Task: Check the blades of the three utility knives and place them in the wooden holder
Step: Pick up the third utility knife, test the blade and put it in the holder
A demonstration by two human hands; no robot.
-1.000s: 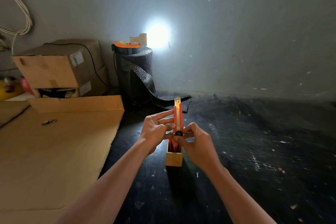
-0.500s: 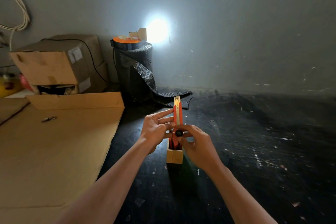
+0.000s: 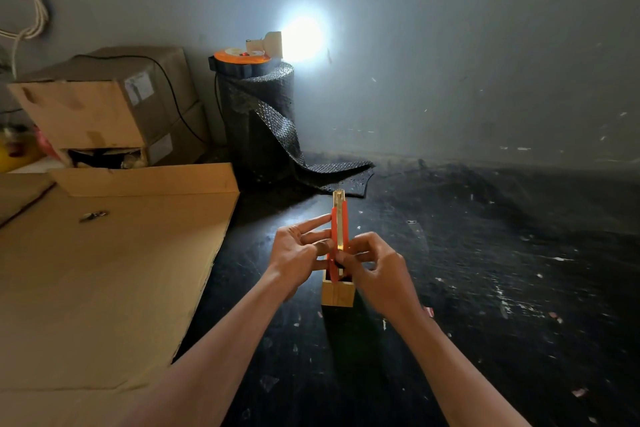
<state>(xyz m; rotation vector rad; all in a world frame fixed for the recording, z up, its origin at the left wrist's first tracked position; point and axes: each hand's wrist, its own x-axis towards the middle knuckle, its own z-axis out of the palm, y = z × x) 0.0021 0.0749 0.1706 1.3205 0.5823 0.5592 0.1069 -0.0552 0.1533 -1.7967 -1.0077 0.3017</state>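
Note:
An orange utility knife (image 3: 338, 222) stands upright between my hands, its metal tip pointing up and its lower end inside a small wooden holder (image 3: 337, 294) on the black table. My left hand (image 3: 298, 253) pinches the knife's left side with the fingers spread. My right hand (image 3: 375, 269) grips its lower right side, thumb on the knife body. More orange shows inside the holder beside the knife's lower end, but how many knives are in there is hidden by my hands.
A large cardboard sheet (image 3: 104, 274) covers the table's left, with a small metal piece (image 3: 92, 216) on it. Stacked cardboard boxes (image 3: 104, 104) and a dark bubble-wrap roll (image 3: 258, 121) topped by an orange reel stand against the wall. A bright lamp (image 3: 301, 38) glares.
The knife has sunk lower into the holder and my right thumb has slid down its body. The black slider knob seen earlier is now hidden.

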